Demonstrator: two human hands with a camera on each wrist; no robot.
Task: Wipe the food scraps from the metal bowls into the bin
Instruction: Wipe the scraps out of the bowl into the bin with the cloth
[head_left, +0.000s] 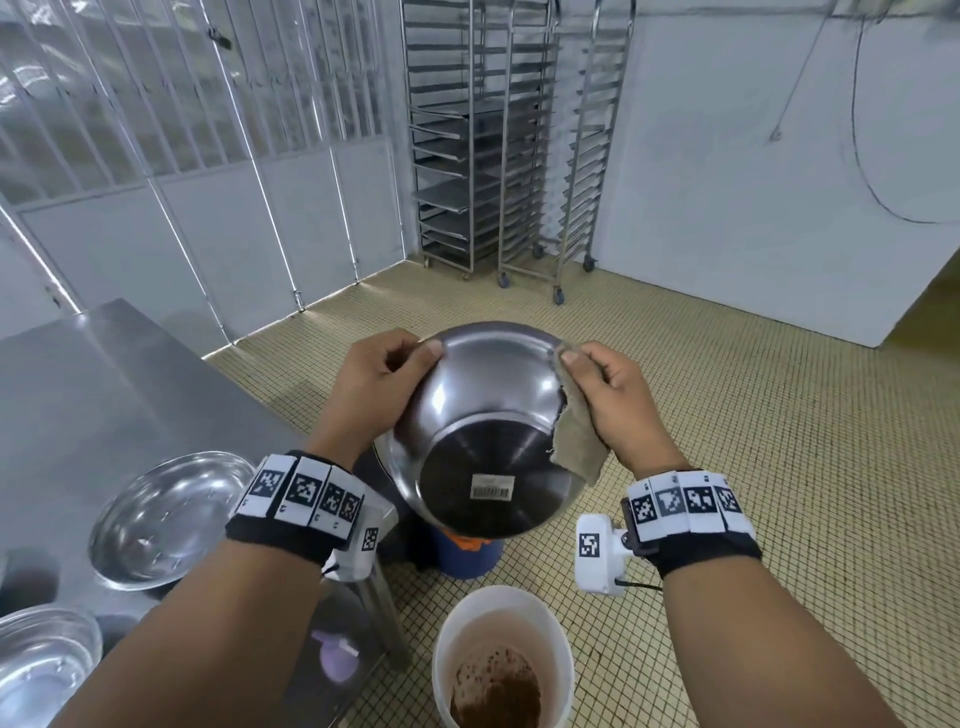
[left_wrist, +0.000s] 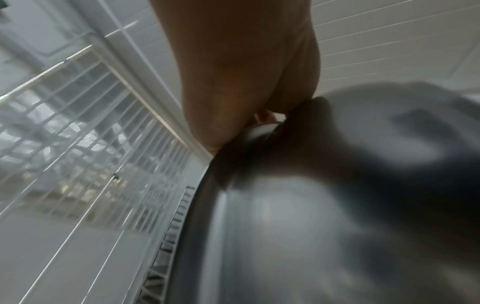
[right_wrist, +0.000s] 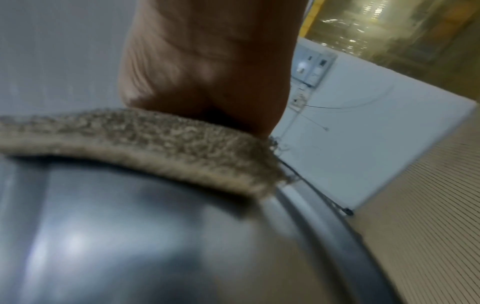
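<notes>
Both hands clasp the upturned metal bowl (head_left: 488, 431) by its rim, left hand (head_left: 379, 384) at nine o'clock, right hand (head_left: 618, 400) at three pinching a cloth (head_left: 576, 441) against it, above the bin (head_left: 504, 654) holding brown scraps; two bowls (head_left: 166, 519) apparently wait.

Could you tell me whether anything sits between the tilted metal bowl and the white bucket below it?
Nothing visible blocks the drop. The metal bowl, gripped by the left hand and the right hand with the cloth, hangs above the white bucket.
</notes>
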